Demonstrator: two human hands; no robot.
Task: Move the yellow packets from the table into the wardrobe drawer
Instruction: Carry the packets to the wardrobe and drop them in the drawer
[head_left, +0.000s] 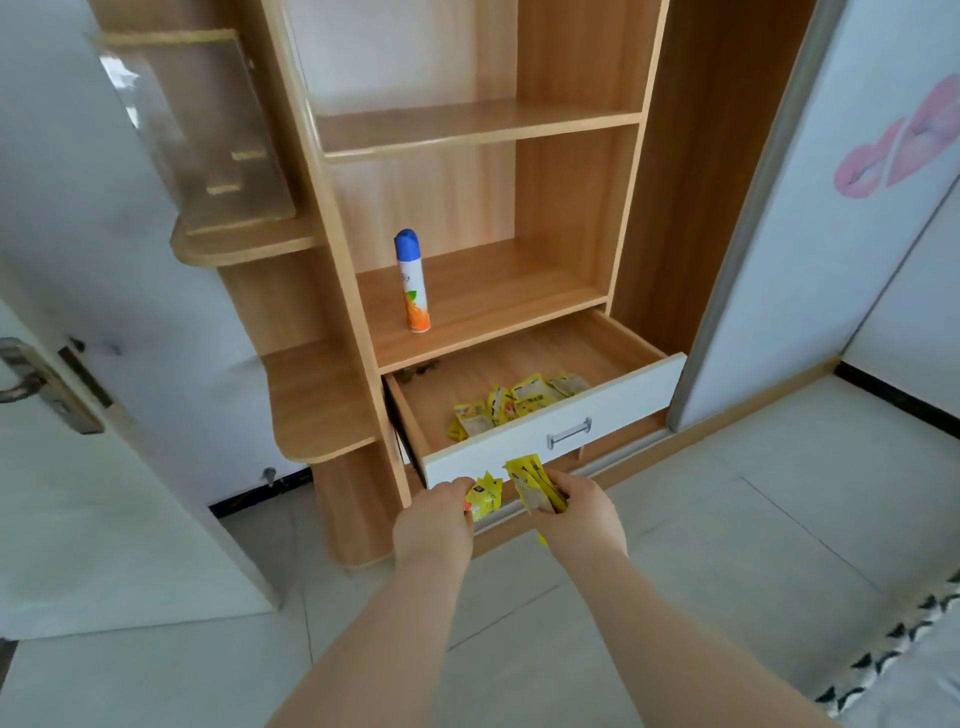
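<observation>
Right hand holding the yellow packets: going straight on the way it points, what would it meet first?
Probably the white drawer front. The right hand points at it, its yellow packets overlapping the panel's lower edge. Depth is unclear: held higher, it could clear the front and go inside.

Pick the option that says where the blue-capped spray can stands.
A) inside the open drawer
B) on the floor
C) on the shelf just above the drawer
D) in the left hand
C: the spray can stands upright on the shelf directly above the open drawer.
</observation>
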